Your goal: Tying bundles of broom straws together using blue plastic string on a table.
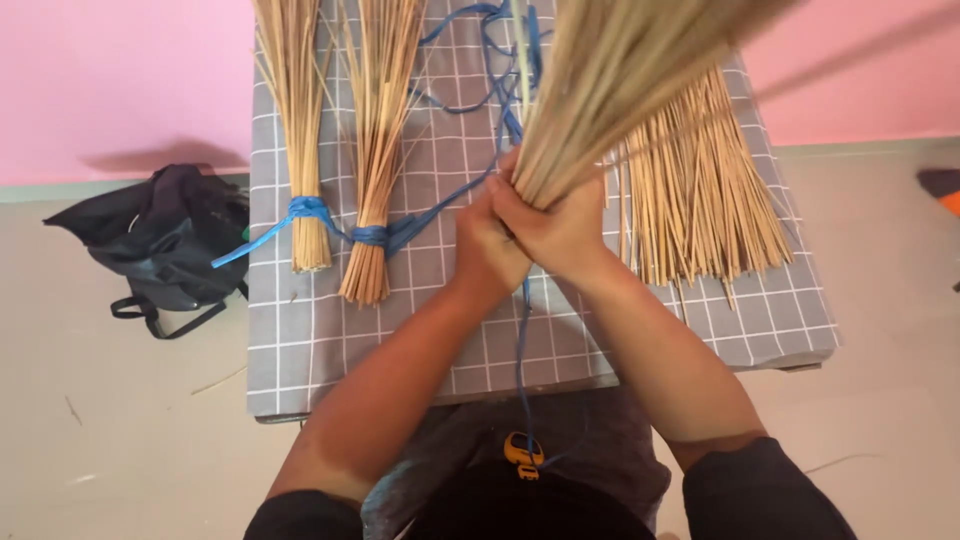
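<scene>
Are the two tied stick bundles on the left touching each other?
Apart. The head view shows grey checked cloth between the left bundle and the second bundle along their length; only blue string links them.

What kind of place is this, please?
Probably a simple home workspace for making brooms by hand: tied stick bundles on a checked cloth table, a bare floor and a black bag.

A small table covered in grey cloth with a white grid stands on a beige floor. On it lie two stick bundles tied with blue string, a loose fan of sticks, and loose blue string
</scene>
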